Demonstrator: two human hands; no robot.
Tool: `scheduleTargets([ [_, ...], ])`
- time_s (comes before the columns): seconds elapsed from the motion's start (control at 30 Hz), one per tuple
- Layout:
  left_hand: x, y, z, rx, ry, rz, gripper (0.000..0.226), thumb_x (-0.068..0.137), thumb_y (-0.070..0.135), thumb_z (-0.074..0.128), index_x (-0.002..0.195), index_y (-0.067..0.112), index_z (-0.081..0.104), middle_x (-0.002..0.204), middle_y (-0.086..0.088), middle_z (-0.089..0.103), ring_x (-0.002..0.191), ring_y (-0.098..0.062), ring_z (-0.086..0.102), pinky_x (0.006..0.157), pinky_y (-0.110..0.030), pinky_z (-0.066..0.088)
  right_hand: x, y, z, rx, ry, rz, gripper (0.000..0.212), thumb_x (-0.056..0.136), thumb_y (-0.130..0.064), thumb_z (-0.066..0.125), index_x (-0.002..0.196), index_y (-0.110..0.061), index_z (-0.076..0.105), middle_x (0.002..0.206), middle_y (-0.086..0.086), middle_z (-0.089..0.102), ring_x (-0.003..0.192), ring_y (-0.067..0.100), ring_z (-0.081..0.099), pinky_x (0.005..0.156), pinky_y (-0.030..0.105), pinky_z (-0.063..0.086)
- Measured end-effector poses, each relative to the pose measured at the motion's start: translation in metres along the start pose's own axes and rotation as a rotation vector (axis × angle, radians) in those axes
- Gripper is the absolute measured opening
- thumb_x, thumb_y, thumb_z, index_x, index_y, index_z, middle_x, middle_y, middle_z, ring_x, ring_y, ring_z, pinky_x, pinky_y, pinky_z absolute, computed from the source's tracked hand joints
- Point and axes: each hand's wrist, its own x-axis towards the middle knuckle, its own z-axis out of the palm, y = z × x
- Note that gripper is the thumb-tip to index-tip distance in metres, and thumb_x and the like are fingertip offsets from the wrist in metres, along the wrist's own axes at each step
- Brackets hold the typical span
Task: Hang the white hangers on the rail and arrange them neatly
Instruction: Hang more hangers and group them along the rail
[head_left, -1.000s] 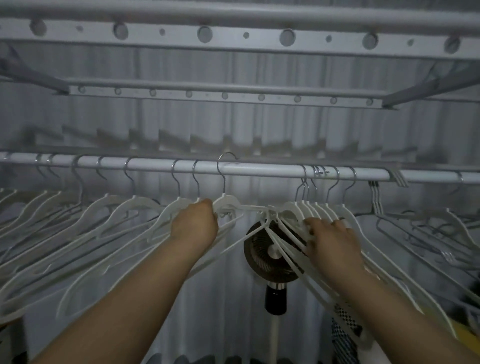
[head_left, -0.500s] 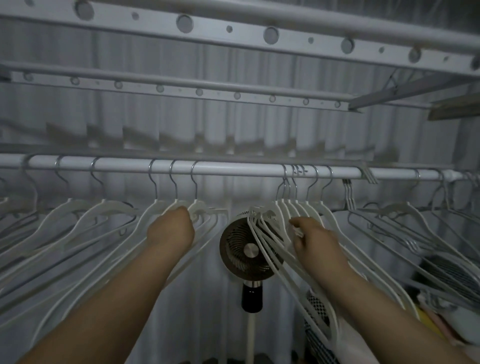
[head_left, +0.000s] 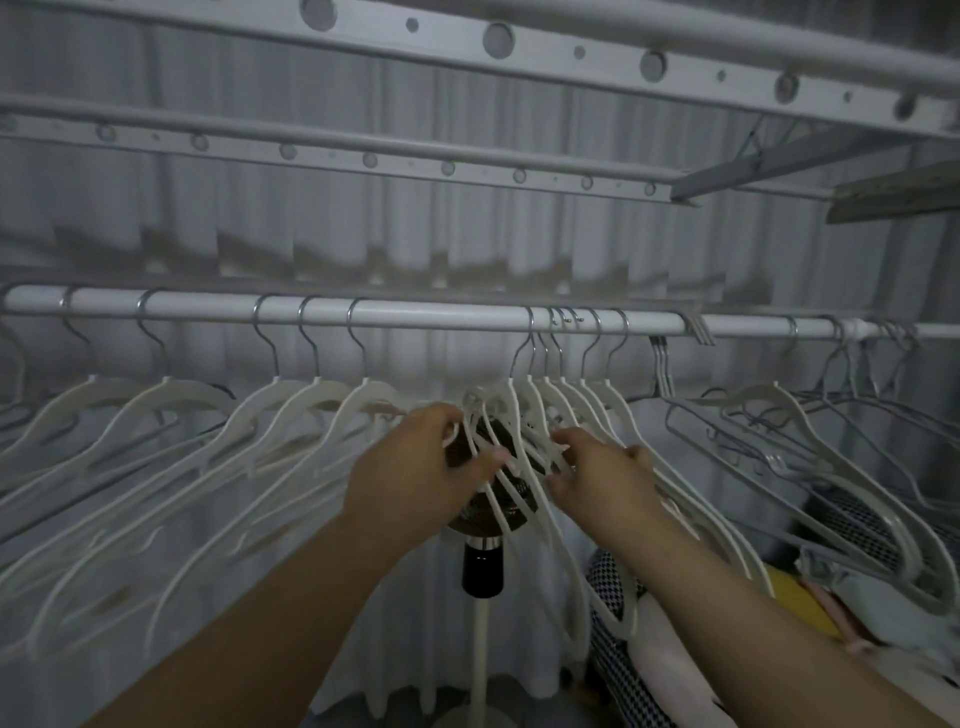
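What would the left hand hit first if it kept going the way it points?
The bunch of white hangers: the left hand points forward and right and seems to grip their arms. The fan stands behind them, though depth is unclear.

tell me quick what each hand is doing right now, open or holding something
left hand: closed, pinching an arm of the bunched white hangers.
right hand: closed, fingers curled round that bunch from the other side.
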Motion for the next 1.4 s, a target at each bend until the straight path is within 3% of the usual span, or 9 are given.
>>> scheduleTargets([
  [0.13, -0.005, 0.017, 0.03, -0.107, -0.27, 0.028, 0.065, 0.062, 0.064, 0.057, 0.118, 0.034, 0.046, 0.114, 0.015, 0.055, 0.099, -0.006, 0.058, 0.087, -0.033, 0.05, -0.003, 0.007, -0.005, -0.059, 0.039, -0.041, 0.038, 0.091, -0.025, 0.046, 0.129, -0.024, 0.045, 0.116, 0.0, 0.065, 0.116, 0.018, 0.052, 0.089, 0.029, 0.012],
  [0.2, -0.007, 0.022, 0.04, -0.217, -0.319, -0.024, 0.061, 0.065, 0.065, 0.055, 0.113, 0.029, 0.044, 0.109, 0.018, 0.055, 0.093, -0.009, 0.059, 0.075, -0.03, 0.051, -0.005, 0.009, -0.009, -0.024, 0.026, -0.064, 0.04, 0.09, -0.027, 0.047, 0.13, -0.025, 0.045, 0.115, -0.001, 0.065, 0.116, 0.016, 0.052, 0.084, 0.029, 0.01],
  [0.3, -0.01, 0.026, 0.047, -0.379, -0.268, -0.114, 0.027, 0.083, 0.043, 0.057, 0.099, 0.037, 0.036, 0.083, 0.025, 0.044, 0.068, -0.005, 0.053, 0.052, -0.021, 0.038, -0.007, 0.012, -0.012, 0.008, 0.016, -0.101, 0.042, 0.087, -0.033, 0.051, 0.128, -0.026, 0.046, 0.116, -0.001, 0.065, 0.117, 0.016, 0.05, 0.089, 0.03, 0.011],
  [0.47, -0.006, 0.024, 0.049, -0.573, -0.266, -0.304, 0.058, 0.083, 0.028, 0.062, 0.133, 0.02, 0.033, 0.103, 0.001, 0.057, 0.082, -0.016, 0.062, 0.053, -0.023, 0.047, -0.005, 0.013, -0.008, 0.014, 0.012, -0.125, 0.053, 0.084, -0.047, 0.054, 0.131, -0.025, 0.044, 0.12, -0.001, 0.063, 0.12, 0.016, 0.048, 0.096, 0.031, 0.017],
  [0.6, -0.003, 0.022, 0.053, -0.673, -0.264, -0.371, 0.052, 0.087, 0.007, 0.053, 0.132, 0.016, 0.03, 0.075, -0.001, 0.055, 0.059, -0.015, 0.057, 0.05, -0.026, 0.05, -0.002, 0.015, -0.004, 0.022, 0.008, -0.143, 0.052, 0.084, -0.044, 0.056, 0.131, -0.027, 0.044, 0.122, -0.003, 0.062, 0.12, 0.015, 0.047, 0.097, 0.031, 0.018],
  [0.97, -0.008, 0.019, 0.058, -0.985, -0.403, -0.424, 0.015, 0.092, 0.018, 0.05, 0.101, 0.013, 0.061, 0.091, -0.011, 0.067, 0.063, -0.015, 0.067, 0.052, -0.018, 0.051, 0.002, 0.017, -0.004, 0.079, 0.032, -0.204, 0.036, 0.09, -0.029, 0.046, 0.126, -0.028, 0.049, 0.116, -0.005, 0.065, 0.115, 0.015, 0.051, 0.093, 0.029, 0.015],
  [1.17, -0.018, 0.012, 0.059, -1.067, -0.347, -0.422, 0.017, 0.085, 0.002, 0.057, 0.088, 0.019, 0.06, 0.075, -0.007, 0.064, 0.058, -0.014, 0.062, 0.054, -0.018, 0.054, 0.004, 0.008, 0.0, 0.119, 0.026, -0.204, 0.036, 0.086, -0.037, 0.055, 0.121, -0.03, 0.053, 0.107, -0.007, 0.068, 0.111, 0.013, 0.054, 0.073, 0.027, 0.009],
  [1.3, -0.022, 0.008, 0.048, -1.046, -0.308, -0.426, 0.02, 0.086, -0.002, 0.046, 0.101, 0.007, 0.057, 0.066, -0.008, 0.056, 0.053, -0.016, 0.054, 0.048, -0.022, 0.051, 0.006, 0.003, 0.0, 0.059, 0.01, -0.189, 0.035, 0.087, -0.032, 0.053, 0.122, -0.028, 0.052, 0.112, -0.005, 0.066, 0.115, 0.016, 0.049, 0.084, 0.03, 0.012],
  [1.4, -0.024, -0.001, 0.04, -0.96, -0.184, -0.458, 0.02, 0.085, -0.002, 0.041, 0.084, 0.014, 0.052, 0.048, 0.0, 0.047, 0.042, -0.01, 0.045, 0.042, -0.019, 0.038, 0.004, -0.002, 0.002, 0.018, 0.013, -0.164, 0.03, 0.089, -0.027, 0.05, 0.118, -0.024, 0.055, 0.112, -0.001, 0.065, 0.114, 0.02, 0.047, 0.086, 0.029, 0.016],
])
